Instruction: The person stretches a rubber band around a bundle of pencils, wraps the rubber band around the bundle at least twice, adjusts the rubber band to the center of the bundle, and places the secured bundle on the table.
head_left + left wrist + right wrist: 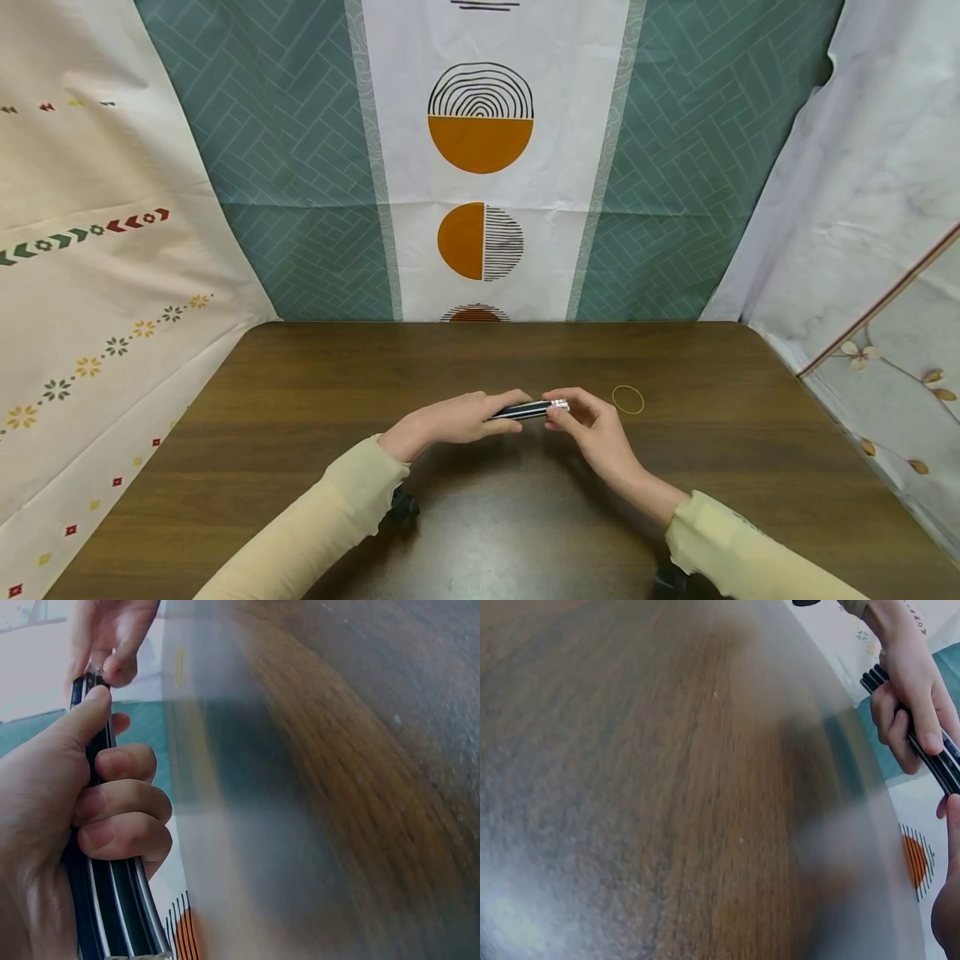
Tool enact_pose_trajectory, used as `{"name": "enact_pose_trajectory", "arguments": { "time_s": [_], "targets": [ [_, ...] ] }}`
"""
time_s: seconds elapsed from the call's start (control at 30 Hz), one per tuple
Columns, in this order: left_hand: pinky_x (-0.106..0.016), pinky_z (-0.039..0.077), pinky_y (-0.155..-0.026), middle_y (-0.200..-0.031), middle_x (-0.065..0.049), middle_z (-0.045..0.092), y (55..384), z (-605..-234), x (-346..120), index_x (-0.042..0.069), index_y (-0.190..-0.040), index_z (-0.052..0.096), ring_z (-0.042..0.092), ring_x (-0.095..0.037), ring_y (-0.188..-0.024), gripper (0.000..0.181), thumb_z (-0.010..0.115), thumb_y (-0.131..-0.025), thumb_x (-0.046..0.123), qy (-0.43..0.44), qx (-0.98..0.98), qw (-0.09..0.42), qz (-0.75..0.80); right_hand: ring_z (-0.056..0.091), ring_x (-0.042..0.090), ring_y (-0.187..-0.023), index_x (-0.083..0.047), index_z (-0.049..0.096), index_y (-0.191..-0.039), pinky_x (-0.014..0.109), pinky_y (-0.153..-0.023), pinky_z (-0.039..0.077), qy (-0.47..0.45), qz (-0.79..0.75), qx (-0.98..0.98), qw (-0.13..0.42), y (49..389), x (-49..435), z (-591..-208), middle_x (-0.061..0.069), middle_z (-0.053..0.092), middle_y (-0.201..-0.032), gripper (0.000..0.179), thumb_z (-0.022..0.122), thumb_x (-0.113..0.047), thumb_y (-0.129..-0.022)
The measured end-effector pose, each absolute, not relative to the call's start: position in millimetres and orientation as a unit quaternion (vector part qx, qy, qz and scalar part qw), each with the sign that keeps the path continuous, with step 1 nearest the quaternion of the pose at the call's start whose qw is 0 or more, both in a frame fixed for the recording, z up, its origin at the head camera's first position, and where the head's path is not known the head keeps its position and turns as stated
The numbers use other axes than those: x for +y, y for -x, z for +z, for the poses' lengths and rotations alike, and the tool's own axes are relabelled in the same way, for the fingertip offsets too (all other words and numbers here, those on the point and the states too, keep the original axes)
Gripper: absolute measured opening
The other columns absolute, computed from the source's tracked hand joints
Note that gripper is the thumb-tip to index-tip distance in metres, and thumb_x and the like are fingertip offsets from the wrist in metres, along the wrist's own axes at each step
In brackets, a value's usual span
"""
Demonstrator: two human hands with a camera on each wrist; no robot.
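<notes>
A bundle of several slim black sticks [527,410] with pale lengthwise stripes and a silvery right end is held between both hands, above the brown table. My left hand [461,419] grips its left part. In the left wrist view the left thumb lies along the sticks [120,907] and the fingers curl round them. My right hand [600,429] pinches the silvery end between thumb and fingers. Dark stick ends [873,677] poke out behind the left hand in the right wrist view, where only part of the right hand [952,900] shows at the edge.
A thin yellow rubber band [630,413] lies on the table [337,358] just beyond the right hand. Patterned cloths hang around the table: a green and white one [300,167] behind, a cream one [97,283] at left, a white floral one [885,333] at right.
</notes>
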State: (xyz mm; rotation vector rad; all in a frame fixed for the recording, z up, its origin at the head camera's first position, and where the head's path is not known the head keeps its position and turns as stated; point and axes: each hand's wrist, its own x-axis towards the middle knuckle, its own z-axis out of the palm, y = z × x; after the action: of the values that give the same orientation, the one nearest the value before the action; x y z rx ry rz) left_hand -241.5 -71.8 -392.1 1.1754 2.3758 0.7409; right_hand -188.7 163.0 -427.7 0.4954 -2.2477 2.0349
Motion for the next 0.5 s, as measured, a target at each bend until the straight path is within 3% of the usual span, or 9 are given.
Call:
{"name": "enact_pose_trajectory", "arguments": {
  "time_s": [0.27, 0.5],
  "targets": [
    [-0.022, 0.038, -0.062, -0.076, 0.004, 0.047, 242.1, -391.9, -73.0, 0.03, -0.139, 0.045, 0.044, -0.005, -0.062, 0.036, 0.043, -0.105, 0.041, -0.408, 0.842, 0.217, 0.279, 0.072, 0.018, -0.094, 0.007, 0.063, -0.119, 0.03, -0.083, 0.058, -0.175, 0.674, -0.717, 0.02, 191.2, 166.6, -430.7, 0.0, 0.067, -0.107, 0.03, 0.065, -0.012, -0.096],
    [-0.022, 0.036, -0.06, -0.073, 0.004, 0.046, 243.4, -392.3, -72.0, 0.03, -0.139, 0.045, 0.042, -0.006, -0.059, 0.035, 0.04, -0.106, 0.042, -0.397, 0.852, 0.205, 0.273, 0.07, 0.007, -0.099, 0.004, 0.05, -0.14, 0.025, -0.087, 0.056, -0.137, 0.7, -0.701, 0.011, 185.3, 160.3, -427.4, 0.028, 0.055, -0.137, 0.043, 0.056, -0.014, -0.101]
  ]
}}
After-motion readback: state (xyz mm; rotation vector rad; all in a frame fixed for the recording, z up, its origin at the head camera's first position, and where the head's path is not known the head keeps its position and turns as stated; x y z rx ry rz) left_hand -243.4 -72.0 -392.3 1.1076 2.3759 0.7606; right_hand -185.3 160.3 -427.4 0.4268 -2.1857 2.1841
